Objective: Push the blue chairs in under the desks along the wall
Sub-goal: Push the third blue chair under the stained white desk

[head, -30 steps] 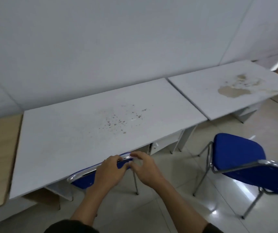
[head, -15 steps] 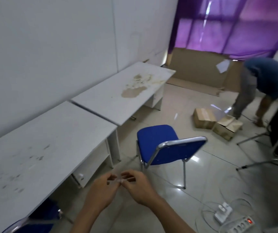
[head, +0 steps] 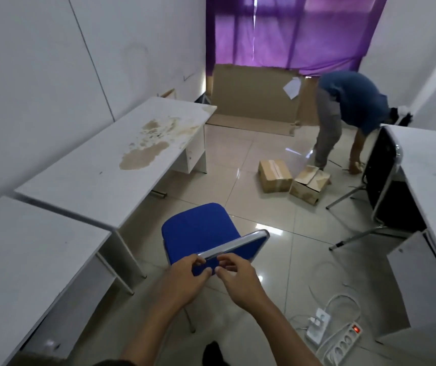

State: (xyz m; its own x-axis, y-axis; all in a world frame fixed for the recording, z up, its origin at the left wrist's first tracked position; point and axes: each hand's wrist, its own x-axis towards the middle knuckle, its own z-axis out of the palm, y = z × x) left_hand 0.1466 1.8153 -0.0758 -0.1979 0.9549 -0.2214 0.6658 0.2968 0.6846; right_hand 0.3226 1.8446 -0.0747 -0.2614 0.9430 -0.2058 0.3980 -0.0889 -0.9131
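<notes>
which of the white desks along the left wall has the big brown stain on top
The farther desk, the one beyond the blue chair; the nearer desk has no such stain.

The blue chair (head: 201, 231) had matt woven cloth on seat and back, with a bright polished metal rail (head: 235, 247) along the backrest's top edge. The worktop (head: 122, 165) looked like smooth matt white laminate, marred by a dull brown stain (head: 143, 157) toward its far end. The floor (head: 272, 215) was glossy pale tile, mirroring the light. Two boxes (head: 293, 180) were plain brown cardboard, one sealed with shiny tape. The power strip (head: 341, 342) was smooth white plastic. The curtain (head: 290, 30) was thin purple cloth.
</notes>
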